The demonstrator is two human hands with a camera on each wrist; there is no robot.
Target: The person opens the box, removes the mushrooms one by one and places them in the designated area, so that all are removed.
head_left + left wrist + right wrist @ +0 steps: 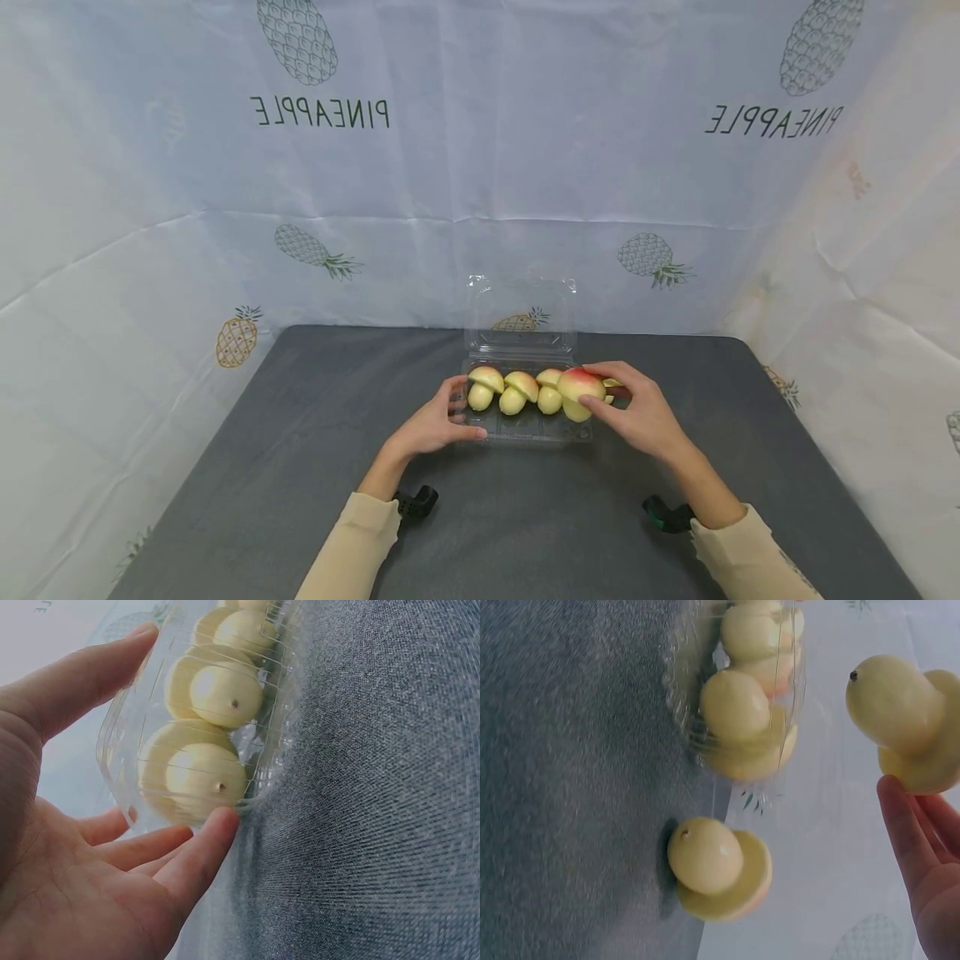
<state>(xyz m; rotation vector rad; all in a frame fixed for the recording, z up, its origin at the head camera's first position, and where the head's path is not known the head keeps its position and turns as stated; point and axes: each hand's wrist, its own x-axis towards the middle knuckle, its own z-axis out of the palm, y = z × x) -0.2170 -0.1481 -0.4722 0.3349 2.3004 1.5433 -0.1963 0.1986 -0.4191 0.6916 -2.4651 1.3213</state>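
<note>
My left hand [433, 423] grips the left end of a clear plastic clamshell box [525, 432], its thumb at the front corner and its fingers along the side. Inside the box, toy-like mushrooms [480, 397] with pale yellow stems and red-tinged caps stand in a row. Over the box's right end, my right hand [639, 410] pinches another mushroom [581, 385] by its cap; in the right wrist view it hangs above the box's level. One more mushroom [705, 856] lies on the table just beyond the box's right end, mostly hidden behind the right hand in the head view.
The box's hinged lid [521, 312] stands raised at the back, near the hanging pineapple-print cloth [480, 158]. A dark grey table [360, 375] lies beneath everything. Cloth also encloses the left and right sides. Black wrist devices [667, 514] sit on both wrists.
</note>
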